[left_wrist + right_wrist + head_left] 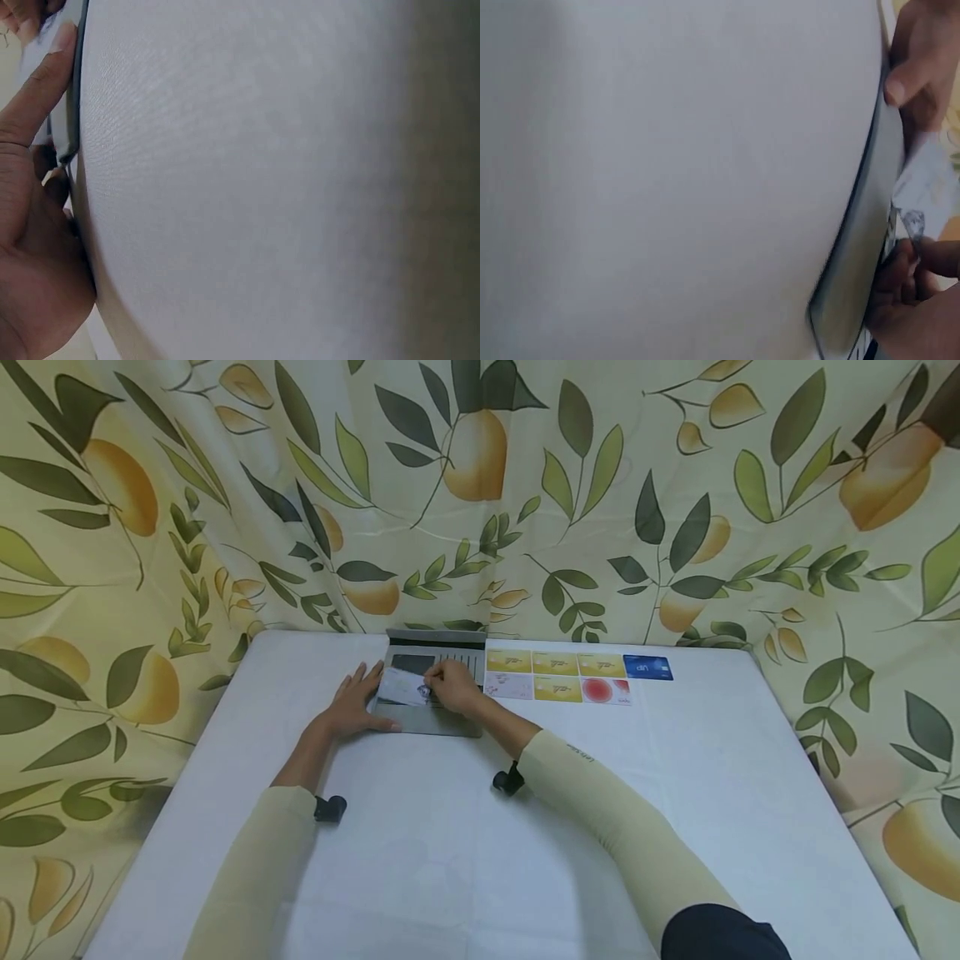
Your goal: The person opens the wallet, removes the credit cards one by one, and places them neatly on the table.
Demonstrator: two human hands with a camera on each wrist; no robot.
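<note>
A grey flat case, like an opened long wallet with a row of slots, lies near the table's far edge. My right hand pinches a whitish card by its right end, tilted over the case. In the right wrist view a small dark picture shows on the card beside the thumb and fingertips. My left hand rests at the case's left side, fingers stretched out. Its straight thumb lies on the case's near left corner in the left wrist view.
To the right of the case, cards lie in two rows: several yellow cards, a pale pink card, a card with a red circle and a blue card. A patterned curtain hangs behind the white table.
</note>
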